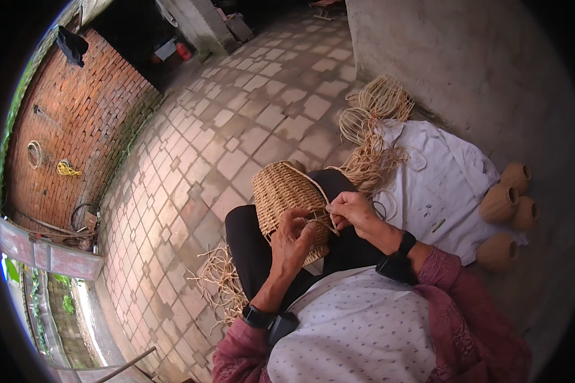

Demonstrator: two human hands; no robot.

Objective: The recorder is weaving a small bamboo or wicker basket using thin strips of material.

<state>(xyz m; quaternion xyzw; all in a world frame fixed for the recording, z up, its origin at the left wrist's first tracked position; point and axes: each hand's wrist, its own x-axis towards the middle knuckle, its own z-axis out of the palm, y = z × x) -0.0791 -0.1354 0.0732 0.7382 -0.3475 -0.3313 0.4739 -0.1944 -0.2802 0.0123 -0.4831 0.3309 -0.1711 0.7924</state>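
Note:
A tan woven basket (280,191) lies tilted across my lap, on dark trousers (239,233). At its near edge my left hand (289,247) is closed, with thumb and fingers gripping the weave by some loose strands. My right hand (358,212), just right of the basket, pinches a thin strand of cord (315,184) that runs along the basket's right side. Exactly how the strand passes through the edge is hidden by my fingers.
Loose cord ends (220,284) spread on the paving left of my lap. Cord bundles (382,102) lie ahead to the right, beside a white cloth (434,172). Several round brown pots (498,204) stand at its right edge. A concrete wall (453,57) rises behind.

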